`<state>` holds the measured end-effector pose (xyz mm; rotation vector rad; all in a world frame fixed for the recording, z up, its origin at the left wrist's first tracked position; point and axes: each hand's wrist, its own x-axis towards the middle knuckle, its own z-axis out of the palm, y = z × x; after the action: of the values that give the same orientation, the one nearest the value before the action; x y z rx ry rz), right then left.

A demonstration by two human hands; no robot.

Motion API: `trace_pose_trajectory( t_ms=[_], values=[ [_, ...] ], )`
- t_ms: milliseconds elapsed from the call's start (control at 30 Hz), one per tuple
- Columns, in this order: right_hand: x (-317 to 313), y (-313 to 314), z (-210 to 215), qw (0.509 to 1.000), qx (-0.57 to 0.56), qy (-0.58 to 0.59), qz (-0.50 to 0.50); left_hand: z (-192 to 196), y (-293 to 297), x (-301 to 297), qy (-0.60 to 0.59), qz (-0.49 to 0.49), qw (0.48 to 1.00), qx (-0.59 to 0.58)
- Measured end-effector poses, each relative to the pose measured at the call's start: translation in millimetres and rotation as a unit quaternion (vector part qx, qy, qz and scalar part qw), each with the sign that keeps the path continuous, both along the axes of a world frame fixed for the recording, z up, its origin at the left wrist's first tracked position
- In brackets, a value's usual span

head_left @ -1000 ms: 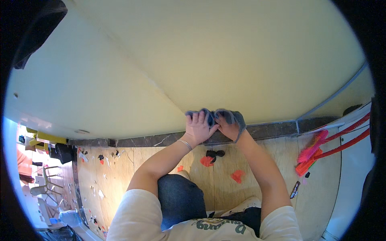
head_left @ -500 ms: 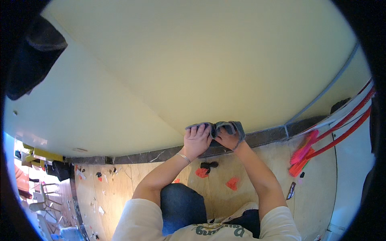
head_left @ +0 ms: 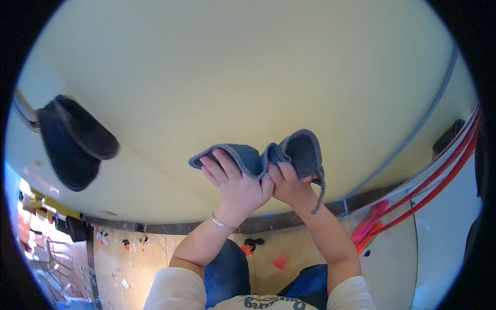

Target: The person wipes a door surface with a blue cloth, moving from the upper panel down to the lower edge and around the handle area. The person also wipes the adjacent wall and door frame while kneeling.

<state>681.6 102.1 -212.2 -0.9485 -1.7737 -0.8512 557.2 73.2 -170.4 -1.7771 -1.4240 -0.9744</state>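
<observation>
A dark grey-blue cloth (head_left: 305, 150) is bunched against the pale yellow wall (head_left: 248, 77), its edges curling outward. My left hand (head_left: 238, 187), with a silver bangle on the wrist, grips the cloth's left part, fingers resting against it. Close beside it, my right hand (head_left: 290, 185) has its fingers folded into the right part, and a loose corner hangs over its wrist. The hands' thumb sides almost meet. Both are above the dark stone skirting (head_left: 263, 222).
A dark folded cloth (head_left: 75, 142) hangs from a rail at left. Brooms with red handles (head_left: 439, 178) and pink bristles (head_left: 373, 219) lean at right. Red scraps (head_left: 280, 263) and other litter lie on the wooden floor (head_left: 170, 248). Chairs (head_left: 57, 258) stand at lower left.
Both hands and the cloth have moved up the wall, away from the skirting. The cloth is spread wider. The view has shifted, bringing more of the hanging cloth into sight.
</observation>
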Motion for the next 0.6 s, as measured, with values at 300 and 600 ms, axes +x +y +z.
trace_pose_trajectory(
  t_ms=[300,600],
  values=[
    [7.6,8.2,237.7,0.996,0.048,0.072,0.038,221.7,4.7,23.2,-0.131,0.003,0.983,0.129],
    [9.3,7.2,120.1,0.979,-0.014,-0.115,0.169,82.5,-13.5,18.3,-0.243,0.090,0.966,0.018]
  ],
)
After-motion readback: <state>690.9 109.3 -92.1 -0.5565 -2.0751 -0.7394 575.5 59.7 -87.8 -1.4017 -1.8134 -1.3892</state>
